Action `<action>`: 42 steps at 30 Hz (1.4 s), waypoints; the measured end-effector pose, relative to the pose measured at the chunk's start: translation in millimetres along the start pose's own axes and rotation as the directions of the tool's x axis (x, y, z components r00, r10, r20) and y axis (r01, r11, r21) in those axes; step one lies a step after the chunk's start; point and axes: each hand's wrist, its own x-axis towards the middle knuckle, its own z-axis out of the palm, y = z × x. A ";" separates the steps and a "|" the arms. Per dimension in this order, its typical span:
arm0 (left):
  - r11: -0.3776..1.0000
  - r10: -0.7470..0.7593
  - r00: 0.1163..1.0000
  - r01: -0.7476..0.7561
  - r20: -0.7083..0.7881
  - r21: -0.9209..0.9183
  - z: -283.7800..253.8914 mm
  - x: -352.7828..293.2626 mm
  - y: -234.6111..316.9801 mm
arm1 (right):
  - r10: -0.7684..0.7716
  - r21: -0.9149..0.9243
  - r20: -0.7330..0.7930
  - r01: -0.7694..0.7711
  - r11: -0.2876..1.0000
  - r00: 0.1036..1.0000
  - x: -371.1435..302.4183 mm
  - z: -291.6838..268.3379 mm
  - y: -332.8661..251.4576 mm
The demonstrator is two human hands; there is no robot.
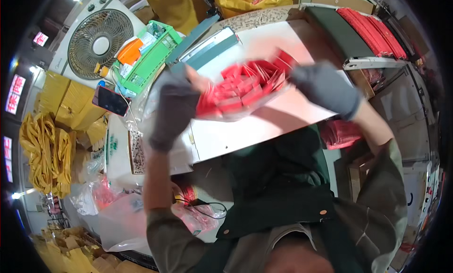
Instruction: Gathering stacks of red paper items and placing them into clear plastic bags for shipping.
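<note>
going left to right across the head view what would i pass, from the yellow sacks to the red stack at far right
Folded yellow sacks → phone → gloved left hand → bunched red packets → gloved right hand → red stack.

hands (325, 86): grey gloves (174, 110) | sleeves (384, 193): olive-grey | apron (283, 204): dark green, two copper-coloured studs (323, 212)

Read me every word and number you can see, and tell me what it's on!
I won't copy words out, but here's where writing shows:
Upper lit sign: large characters.
Middle lit sign: large characters.
Lower lit sign: too unclear to read.
Electric fan: small lettering.
Tan speckled strip: marks too small to read.
Red bundle: too blurred to read.
</note>
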 end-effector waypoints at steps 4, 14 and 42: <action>-0.015 -0.661 0.584 0.617 0.471 -0.787 -40.0 73.5 45.8 | -0.038 0.284 -0.464 0.189 0.940 0.885 15.3 -70.1 10.8; 0.989 -0.085 0.974 0.057 0.211 0.134 10.2 53.9 59.0 | -0.229 0.297 -0.308 0.321 0.899 0.924 68.8 -25.8 -12.6; -0.550 -0.744 0.135 0.435 0.655 -0.713 227.0 -112.2 -119.8 | 0.363 0.500 -0.381 -0.141 0.855 0.850 317.3 250.0 139.9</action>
